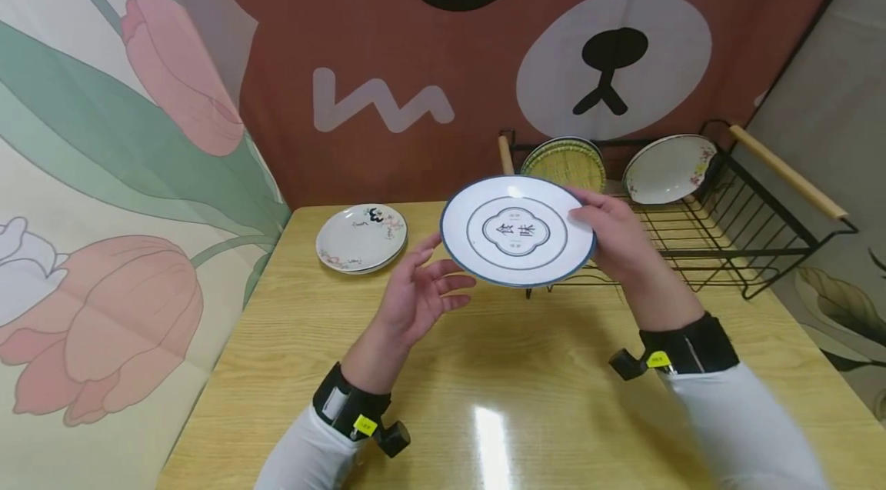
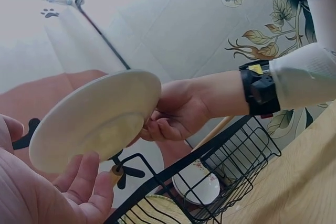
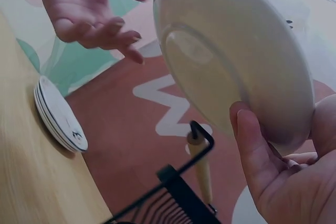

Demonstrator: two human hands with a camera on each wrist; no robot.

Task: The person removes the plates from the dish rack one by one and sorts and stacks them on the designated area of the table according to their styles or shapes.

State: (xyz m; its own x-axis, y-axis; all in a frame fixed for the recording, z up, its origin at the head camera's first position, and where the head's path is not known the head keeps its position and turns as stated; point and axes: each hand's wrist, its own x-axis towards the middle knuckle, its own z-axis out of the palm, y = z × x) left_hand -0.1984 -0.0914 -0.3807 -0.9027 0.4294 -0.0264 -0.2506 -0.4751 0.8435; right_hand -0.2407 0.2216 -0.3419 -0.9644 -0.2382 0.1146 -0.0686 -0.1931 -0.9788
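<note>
A white plate [image 1: 484, 259] with a blue rim and printed characters in its middle is held in the air above the table. My right hand [image 1: 612, 232] grips its right edge, thumb on the upper face and fingers underneath, as the right wrist view shows. At the plate's left edge is my left hand [image 1: 425, 294], its fingers spread and relaxed; a gap parts it from the plate [image 3: 236, 51] in the right wrist view. Farther left on the table lies a stack of floral white plates [image 1: 360, 240].
A black wire dish rack [image 1: 761, 232] with wooden handles stands at the back right. In it lean a yellow-green plate [image 1: 564, 163] and a white flowered dish [image 1: 667, 171]. A patterned cloth [image 1: 381, 28] hangs behind the wooden table [image 1: 429, 398].
</note>
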